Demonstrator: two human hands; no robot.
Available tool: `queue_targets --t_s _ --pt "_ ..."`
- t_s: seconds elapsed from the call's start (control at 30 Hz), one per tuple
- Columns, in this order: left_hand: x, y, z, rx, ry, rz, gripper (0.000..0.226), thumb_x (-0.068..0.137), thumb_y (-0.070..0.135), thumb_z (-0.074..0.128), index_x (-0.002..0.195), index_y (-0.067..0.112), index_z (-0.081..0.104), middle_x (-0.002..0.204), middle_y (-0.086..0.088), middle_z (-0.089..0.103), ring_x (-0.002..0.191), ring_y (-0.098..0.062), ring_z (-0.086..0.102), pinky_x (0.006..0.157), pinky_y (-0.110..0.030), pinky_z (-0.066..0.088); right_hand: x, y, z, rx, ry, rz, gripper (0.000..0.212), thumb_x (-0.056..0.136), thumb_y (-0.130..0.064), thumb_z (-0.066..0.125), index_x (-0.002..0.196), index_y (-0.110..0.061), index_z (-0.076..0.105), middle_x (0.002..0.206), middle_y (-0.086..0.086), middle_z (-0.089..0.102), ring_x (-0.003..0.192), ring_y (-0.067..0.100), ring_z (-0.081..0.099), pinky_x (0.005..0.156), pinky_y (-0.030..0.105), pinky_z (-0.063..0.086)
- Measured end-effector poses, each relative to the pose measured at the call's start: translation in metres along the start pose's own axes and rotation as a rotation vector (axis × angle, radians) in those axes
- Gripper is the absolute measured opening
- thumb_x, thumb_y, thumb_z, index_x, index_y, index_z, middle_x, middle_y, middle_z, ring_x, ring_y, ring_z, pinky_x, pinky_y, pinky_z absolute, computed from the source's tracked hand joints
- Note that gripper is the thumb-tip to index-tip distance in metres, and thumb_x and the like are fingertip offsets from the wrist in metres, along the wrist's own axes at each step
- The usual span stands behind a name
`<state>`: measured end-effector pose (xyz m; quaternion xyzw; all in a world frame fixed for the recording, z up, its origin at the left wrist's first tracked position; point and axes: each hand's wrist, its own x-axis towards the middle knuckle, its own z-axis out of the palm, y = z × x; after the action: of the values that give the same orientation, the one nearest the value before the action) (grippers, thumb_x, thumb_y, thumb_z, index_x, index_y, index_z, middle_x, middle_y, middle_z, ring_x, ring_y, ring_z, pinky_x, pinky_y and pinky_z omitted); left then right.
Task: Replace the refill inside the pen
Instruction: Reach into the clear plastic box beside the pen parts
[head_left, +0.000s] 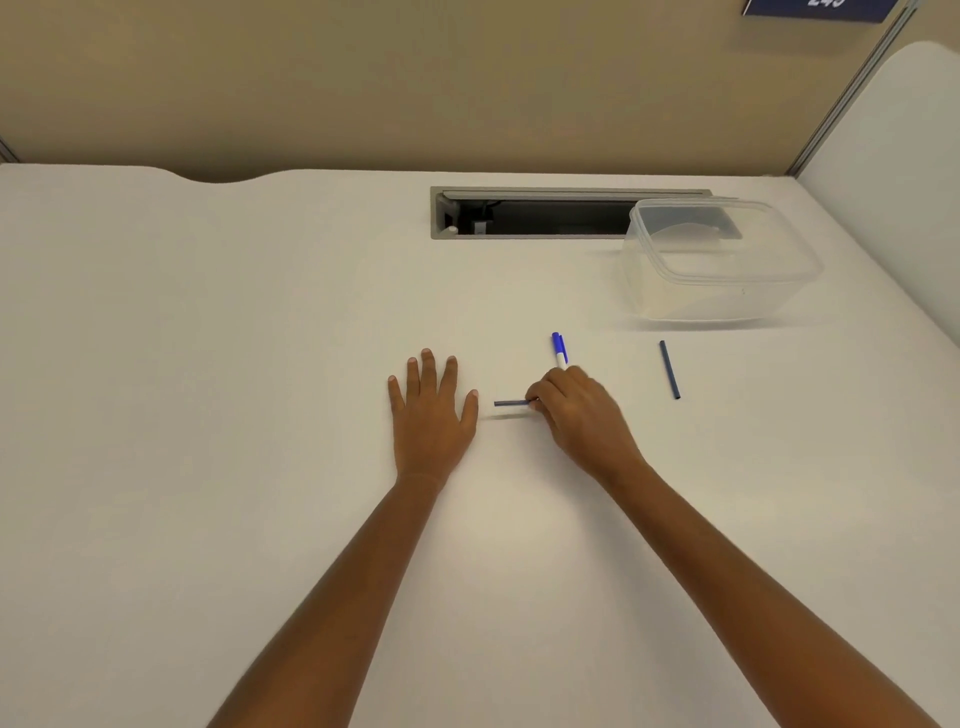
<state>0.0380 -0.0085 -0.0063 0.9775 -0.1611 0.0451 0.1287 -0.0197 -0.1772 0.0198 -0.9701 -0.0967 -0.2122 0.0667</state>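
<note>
My left hand (428, 410) lies flat on the white table (208, 364), fingers spread, holding nothing. Just right of it, my right hand (579, 413) pinches one end of a thin dark-blue refill (510, 402) that lies sideways on the table. A pen (559, 351) with a blue cap and white barrel pokes out from behind my right hand, its lower part hidden by the hand. A second dark-blue refill (669, 369) lies alone farther right.
A clear plastic container (719, 260) stands at the back right. Behind it a grey cable slot (535, 213) is sunk into the table. A beige partition wall runs along the far edge.
</note>
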Motion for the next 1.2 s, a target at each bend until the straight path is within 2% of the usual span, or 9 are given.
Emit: queue_targets --t_s 0.13,0.23,0.43,0.53,0.6,0.7,0.9,1.0,1.2 --pt "0.000 0.001 0.002 -0.043 -0.001 0.005 0.063 0.086 0.040 0.021 0.130 0.006 0.050 0.138 -0.024 0.046 0.127 -0.036 0.045 0.105 -0.055 0.030 0.020 0.041 -0.030 -0.033 0.092 0.059 0.021 0.083 -0.018 0.045 0.075 -0.008 0.062 0.068 0.010 0.061 0.060 0.030 0.053 0.052 0.034 0.041" --pt "0.001 0.005 0.001 -0.060 -0.013 0.000 0.064 0.086 0.040 0.020 0.130 0.003 0.049 0.138 -0.025 0.044 0.128 -0.036 0.044 0.106 -0.055 0.028 0.037 0.083 -0.061 -0.087 0.164 0.106 0.015 0.083 -0.013 0.052 0.078 -0.004 0.063 0.071 0.015 0.062 0.063 0.034 0.054 0.053 0.037 0.044" --pt "0.013 0.028 0.003 -0.005 -0.020 0.009 0.056 0.085 0.034 0.030 0.118 -0.001 0.058 0.124 -0.026 0.058 0.113 -0.037 0.058 0.092 -0.058 0.043 0.071 0.177 -0.093 -0.276 0.187 0.136 0.016 0.084 -0.008 0.050 0.076 0.001 0.061 0.073 0.022 0.063 0.066 0.039 0.055 0.051 0.040 0.044" --pt "0.020 0.039 0.007 0.023 -0.033 -0.003 0.055 0.085 0.033 0.031 0.116 -0.001 0.060 0.122 -0.025 0.059 0.110 -0.036 0.060 0.089 -0.057 0.045 0.084 0.214 -0.093 -0.307 0.065 0.161 0.011 0.080 -0.003 0.054 0.074 0.003 0.061 0.075 0.027 0.063 0.070 0.043 0.057 0.051 0.044 0.046" --pt "0.024 0.042 0.009 0.029 -0.028 -0.017 0.054 0.085 0.032 0.031 0.116 -0.001 0.060 0.121 -0.025 0.060 0.109 -0.036 0.061 0.088 -0.056 0.046 0.093 0.233 -0.089 -0.300 -0.042 0.224 0.011 0.082 -0.001 0.054 0.080 0.005 0.063 0.084 0.029 0.063 0.083 0.045 0.055 0.061 0.047 0.045" --pt "0.027 0.043 0.014 0.022 0.019 -0.030 0.055 0.085 0.032 0.030 0.118 -0.001 0.059 0.123 -0.025 0.059 0.109 -0.037 0.061 0.089 -0.057 0.045 0.105 0.253 -0.078 -0.275 -0.331 0.340 0.015 0.088 -0.006 0.052 0.093 0.000 0.065 0.103 0.022 0.062 0.105 0.039 0.048 0.078 0.042 0.041" --pt "0.026 0.041 0.019 -0.001 0.079 -0.054 0.057 0.087 0.035 0.028 0.125 0.001 0.054 0.131 -0.023 0.053 0.119 -0.036 0.054 0.098 -0.054 0.038 0.118 0.269 -0.051 -0.275 -0.685 0.474 0.018 0.090 -0.018 0.052 0.103 -0.012 0.064 0.117 0.012 0.061 0.118 0.030 0.044 0.097 0.043 0.035" --pt "0.026 0.042 0.018 -0.010 0.095 -0.065 0.058 0.087 0.036 0.028 0.127 0.002 0.053 0.133 -0.022 0.051 0.121 -0.035 0.052 0.101 -0.053 0.036 0.119 0.270 -0.042 -0.253 -0.770 0.506 0.022 0.088 -0.020 0.055 0.106 -0.010 0.063 0.116 0.012 0.061 0.114 0.031 0.049 0.096 0.042 0.036" --pt "0.026 0.043 0.019 -0.016 0.106 -0.081 0.058 0.087 0.036 0.028 0.127 0.003 0.052 0.134 -0.021 0.051 0.122 -0.034 0.051 0.102 -0.051 0.034 0.117 0.276 -0.035 -0.200 -0.762 0.521 0.022 0.083 -0.018 0.058 0.102 -0.008 0.064 0.112 0.015 0.063 0.105 0.033 0.055 0.091 0.039 0.041"
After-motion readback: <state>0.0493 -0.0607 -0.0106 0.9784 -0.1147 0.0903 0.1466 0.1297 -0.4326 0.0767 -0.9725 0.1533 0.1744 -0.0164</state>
